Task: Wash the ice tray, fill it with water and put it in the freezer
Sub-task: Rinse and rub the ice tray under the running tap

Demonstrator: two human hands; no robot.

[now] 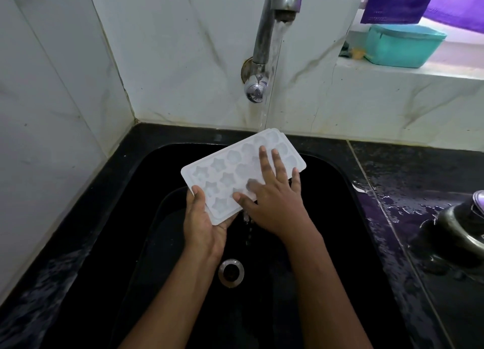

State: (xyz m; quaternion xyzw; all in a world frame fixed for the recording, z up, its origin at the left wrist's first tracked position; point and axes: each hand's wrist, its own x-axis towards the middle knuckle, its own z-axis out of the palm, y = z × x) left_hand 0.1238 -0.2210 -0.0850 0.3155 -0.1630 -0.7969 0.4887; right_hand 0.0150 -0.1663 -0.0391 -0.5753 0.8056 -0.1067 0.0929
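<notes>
A white ice tray (225,170) with star and round moulds is held tilted over the black sink (337,217). My left hand (203,220) grips its near corner from below, thumb on the rim. My right hand (275,196) lies flat on the tray's top with fingers spread across the moulds. Water runs from the steel tap (272,29) onto the tray's far end and drips off its lower edge.
The drain (231,272) sits at the sink bottom below my arms. The black counter to the right is wet and carries a dark round vessel (455,233). A teal box (403,46) stands on the ledge under purple cloth (408,0). White tiled walls close the corner.
</notes>
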